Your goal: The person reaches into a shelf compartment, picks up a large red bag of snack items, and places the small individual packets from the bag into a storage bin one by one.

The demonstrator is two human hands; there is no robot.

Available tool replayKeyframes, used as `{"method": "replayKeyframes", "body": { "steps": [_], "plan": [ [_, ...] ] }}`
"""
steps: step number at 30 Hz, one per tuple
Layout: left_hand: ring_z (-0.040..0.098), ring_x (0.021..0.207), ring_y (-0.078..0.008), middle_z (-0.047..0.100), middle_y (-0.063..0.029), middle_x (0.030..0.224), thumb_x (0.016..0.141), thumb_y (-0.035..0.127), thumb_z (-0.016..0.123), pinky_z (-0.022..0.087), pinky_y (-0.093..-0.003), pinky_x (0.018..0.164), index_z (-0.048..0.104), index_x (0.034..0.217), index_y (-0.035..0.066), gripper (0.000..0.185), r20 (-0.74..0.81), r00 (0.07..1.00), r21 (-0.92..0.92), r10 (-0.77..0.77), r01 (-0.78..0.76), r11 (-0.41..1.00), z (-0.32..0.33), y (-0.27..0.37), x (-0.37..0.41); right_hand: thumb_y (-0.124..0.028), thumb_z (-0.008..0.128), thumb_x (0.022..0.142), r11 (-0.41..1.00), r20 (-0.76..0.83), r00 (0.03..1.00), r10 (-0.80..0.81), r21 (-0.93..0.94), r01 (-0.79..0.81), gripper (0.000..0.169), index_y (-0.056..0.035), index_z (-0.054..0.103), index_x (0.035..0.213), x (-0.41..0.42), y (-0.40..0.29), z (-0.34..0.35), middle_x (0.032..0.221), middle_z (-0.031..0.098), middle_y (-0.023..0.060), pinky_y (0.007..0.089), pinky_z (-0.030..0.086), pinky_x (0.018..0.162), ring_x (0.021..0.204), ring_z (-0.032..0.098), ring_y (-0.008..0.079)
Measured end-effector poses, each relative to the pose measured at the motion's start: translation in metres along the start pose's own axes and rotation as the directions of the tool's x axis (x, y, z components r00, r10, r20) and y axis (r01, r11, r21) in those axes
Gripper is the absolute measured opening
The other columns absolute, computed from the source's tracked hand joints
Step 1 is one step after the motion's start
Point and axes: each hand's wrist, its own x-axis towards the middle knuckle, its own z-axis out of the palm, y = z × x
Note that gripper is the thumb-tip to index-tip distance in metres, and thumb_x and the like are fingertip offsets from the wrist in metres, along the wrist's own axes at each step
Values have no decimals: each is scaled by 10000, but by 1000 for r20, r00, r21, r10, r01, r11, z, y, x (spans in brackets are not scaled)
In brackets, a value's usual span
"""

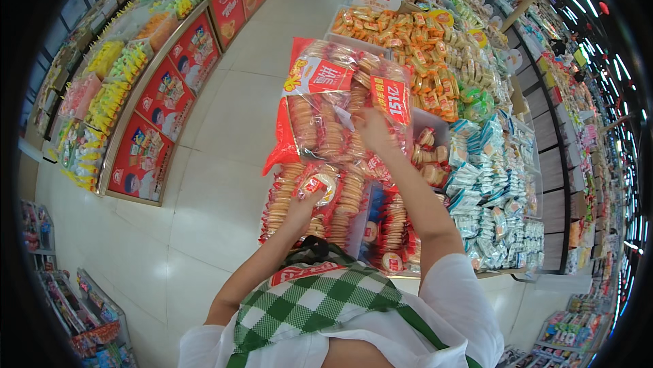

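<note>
A large clear-and-red plastic bag [317, 118] of round crackers lies over the front of the display, its rows of crackers visible through the film. My right hand [376, 132] is on the middle of this bag, fingers bent against the film; the fingertips are partly hidden. Beside those fingers a pale strip shows on the bag, a tear or a glare. Lower down, my left hand [302, 211] grips a small red-and-clear packet of round crackers [322, 185], thumb on top. Under and around it stand rows of similar wrapped crackers [351, 197].
Orange-wrapped snacks [421, 51] and blue-and-white packets [477, 184] fill bins on the right. A clear plastic bin wall [359, 222] divides the crackers. Across the tiled floor aisle [214, 164] runs a counter with red picture panels [143, 174]. A green checked apron [306, 312] covers my front.
</note>
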Motion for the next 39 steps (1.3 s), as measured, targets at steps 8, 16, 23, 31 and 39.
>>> {"method": "replayKeyframes", "body": {
  "steps": [8, 16, 23, 31, 39],
  "plan": [
    [655, 896, -201, 653, -124, 1031, 800, 3, 665, 545, -331, 784, 577, 1099, -52, 316, 73, 997, -14, 2, -1, 1000, -17, 2, -10, -70, 533, 827, 696, -188, 982, 23, -702, -151, 357, -27, 489, 1178, 27, 9, -3, 1240, 415, 204, 412, 390, 1015, 1231, 392, 342],
    [656, 890, -191, 666, -94, 1001, 793, -4, 658, 541, -331, 783, 594, 1092, -16, 305, 122, 992, 8, -30, 29, 1000, -21, -9, -9, -43, 523, 815, 749, -318, 933, -168, -657, -89, 399, -15, 461, 1208, 11, 27, 2, 1309, 400, 149, 329, 377, 1032, 1237, 399, 274],
    [653, 901, -198, 650, -96, 1034, 824, 7, 635, 538, -330, 800, 564, 1132, -12, 317, 132, 990, 42, -50, 45, 998, -13, -1, -8, -74, 583, 785, 454, -102, 990, -95, -889, -49, 298, -29, 555, 1079, 20, 11, -14, 1125, 508, 110, 352, 335, 1025, 1126, 441, 261],
    [631, 919, -177, 626, -110, 1060, 842, 35, 628, 526, -320, 799, 525, 1163, -15, 341, 71, 983, 2, 172, -172, 985, -30, -15, 4, -186, 713, 733, 953, -416, 897, -151, -301, 21, 279, -46, 566, 925, -39, -46, -15, 951, 566, 145, 443, 420, 831, 952, 540, 321],
    [569, 928, -156, 531, -84, 1138, 945, 258, 545, 505, -309, 741, 368, 1244, 11, 427, 71, 956, 158, 286, -294, 943, -22, -28, 1, -155, 667, 787, 953, -309, 902, -301, -113, 280, 378, -30, 561, 1127, -185, -143, 52, 964, 559, 147, 427, 435, 824, 871, 553, 336]
  ]
}}
